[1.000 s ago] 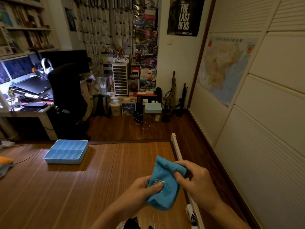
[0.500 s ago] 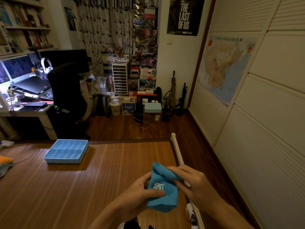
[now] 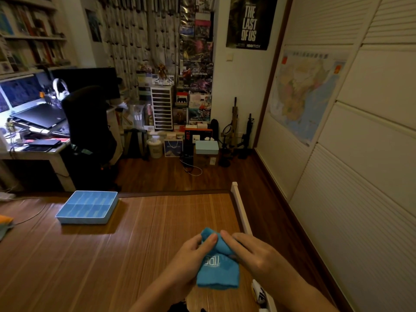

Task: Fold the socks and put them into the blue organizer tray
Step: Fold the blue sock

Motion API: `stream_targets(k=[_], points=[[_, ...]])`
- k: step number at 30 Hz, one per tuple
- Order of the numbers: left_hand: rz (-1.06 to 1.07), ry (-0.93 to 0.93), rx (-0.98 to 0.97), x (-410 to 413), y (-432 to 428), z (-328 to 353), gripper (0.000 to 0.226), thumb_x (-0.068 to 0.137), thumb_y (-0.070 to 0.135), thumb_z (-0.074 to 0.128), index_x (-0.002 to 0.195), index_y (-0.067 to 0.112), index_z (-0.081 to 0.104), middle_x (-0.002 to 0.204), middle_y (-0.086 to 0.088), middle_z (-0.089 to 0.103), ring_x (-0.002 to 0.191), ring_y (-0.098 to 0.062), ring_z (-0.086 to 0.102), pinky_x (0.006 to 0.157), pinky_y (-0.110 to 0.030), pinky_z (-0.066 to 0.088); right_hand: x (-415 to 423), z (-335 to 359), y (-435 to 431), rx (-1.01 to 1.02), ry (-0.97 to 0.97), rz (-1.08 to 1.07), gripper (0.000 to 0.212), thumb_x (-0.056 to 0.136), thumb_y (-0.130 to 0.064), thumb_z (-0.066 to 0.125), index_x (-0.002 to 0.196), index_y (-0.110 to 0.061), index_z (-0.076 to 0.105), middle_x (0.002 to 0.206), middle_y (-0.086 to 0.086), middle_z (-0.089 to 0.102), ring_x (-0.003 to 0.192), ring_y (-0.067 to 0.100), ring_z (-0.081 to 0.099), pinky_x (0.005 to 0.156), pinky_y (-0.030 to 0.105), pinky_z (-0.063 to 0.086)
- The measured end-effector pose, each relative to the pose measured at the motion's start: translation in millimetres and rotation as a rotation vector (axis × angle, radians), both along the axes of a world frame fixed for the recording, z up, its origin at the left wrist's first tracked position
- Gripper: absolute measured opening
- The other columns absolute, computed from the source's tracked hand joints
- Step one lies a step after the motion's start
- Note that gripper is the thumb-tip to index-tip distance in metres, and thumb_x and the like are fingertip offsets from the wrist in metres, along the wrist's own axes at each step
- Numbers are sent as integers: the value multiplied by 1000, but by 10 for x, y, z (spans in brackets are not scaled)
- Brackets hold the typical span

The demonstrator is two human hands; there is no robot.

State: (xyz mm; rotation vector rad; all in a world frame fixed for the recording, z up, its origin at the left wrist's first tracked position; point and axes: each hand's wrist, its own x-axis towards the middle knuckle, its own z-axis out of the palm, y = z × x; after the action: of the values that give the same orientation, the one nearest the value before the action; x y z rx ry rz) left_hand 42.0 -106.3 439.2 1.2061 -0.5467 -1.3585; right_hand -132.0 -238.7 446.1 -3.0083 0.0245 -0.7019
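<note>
A bright blue sock [image 3: 218, 270] with white lettering hangs folded between both hands above the bamboo mat [image 3: 112, 255]. My left hand [image 3: 192, 255] pinches its upper part, thumb across the front. My right hand [image 3: 252, 253] grips the top right side, fingers over the fold. The blue organizer tray [image 3: 87, 207], divided into several compartments with nothing in them, sits on the mat at the far left, well away from the hands.
A white bed rail [image 3: 240, 210] runs along the mat's right edge, with a white and black sock [image 3: 258, 293] beside it. Dark cloth [image 3: 180, 307] lies at the bottom edge. An orange item [image 3: 4, 219] is at the far left. Desk and black chair [image 3: 87, 131] stand beyond.
The sock has been folded shorter and lowered slightly; its lettering now faces me. Both hands have closed in toward its top.
</note>
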Motion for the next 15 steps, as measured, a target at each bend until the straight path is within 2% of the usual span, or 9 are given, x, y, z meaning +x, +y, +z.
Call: stream_targets(k=[1,3,5,7,10,13,15], points=[[6,-30,-17,6,5,-12,45,97,39,63,130,8,58,115,-19,75,100,-33,74,81,-38,60,1,1,24,89,10,-12,52,104,-33,47,150,-10,43,132,0,59,114,7,61,93,20,55],[5,-82,-54,23,20,-10,44,96,38,64,129,9,58,115,-17,74,100,-33,74,81,-38,59,6,29,83,433,21,-49,56,105,-52,35,152,-23,41,136,-14,51,122,7,55,99,23,52],[-10,-131,-94,54,50,26,44,95,39,66,127,10,59,112,-13,75,99,-30,74,82,-36,60,-2,56,93,777,23,-91,54,97,-63,43,143,-35,49,126,-24,54,121,7,56,99,28,52],[-70,-197,-128,102,79,82,42,93,42,67,125,14,61,112,-7,75,101,-27,73,85,-34,59,10,128,83,967,65,-146,47,91,-62,57,132,-41,56,118,-21,60,115,7,60,96,32,55],[-155,-302,-154,172,89,140,32,99,38,60,125,18,60,114,-3,72,104,-23,72,87,-32,58,30,165,109,1046,137,-159,43,93,-47,66,134,-40,57,112,-20,59,110,8,61,94,32,56],[-175,-371,-198,187,74,204,22,101,38,59,121,28,62,115,0,71,106,-24,71,89,-33,57,76,183,210,1076,100,-178,64,89,-59,63,147,-40,44,109,-23,56,109,6,60,95,29,55],[-207,-442,-230,185,50,232,24,100,42,61,122,33,60,118,0,68,109,-24,70,91,-36,57,111,177,264,1097,57,-168,70,87,-65,61,149,-42,40,111,-23,57,111,6,60,96,29,54]])
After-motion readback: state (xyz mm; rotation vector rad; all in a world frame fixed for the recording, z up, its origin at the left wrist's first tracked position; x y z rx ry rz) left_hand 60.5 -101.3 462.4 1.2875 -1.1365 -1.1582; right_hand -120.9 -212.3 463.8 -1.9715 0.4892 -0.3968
